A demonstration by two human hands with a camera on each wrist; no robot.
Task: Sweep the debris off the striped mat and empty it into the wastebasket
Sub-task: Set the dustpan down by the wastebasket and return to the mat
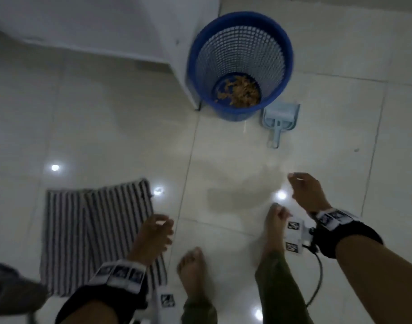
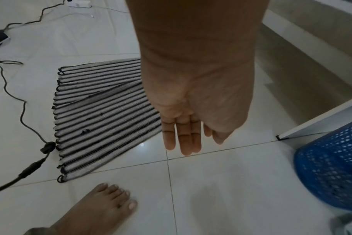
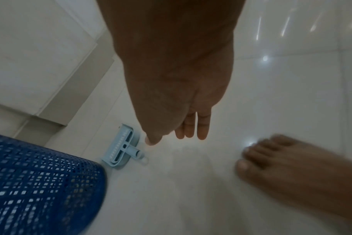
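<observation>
The black-and-white striped mat lies on the tiled floor at the lower left, with a few dark specks on it. A blue mesh wastebasket stands at the back, brown debris in its bottom. A light blue dustpan with the brush clipped in it lies on the floor just right of the basket. My left hand hangs over the mat's right edge, fingers relaxed, holding nothing. My right hand hangs above bare tiles, fingers straight, empty.
A white cabinet stands at the back left, its corner against the basket. Black cables run along the floor beside the mat. My two bare feet stand on the tiles between my hands.
</observation>
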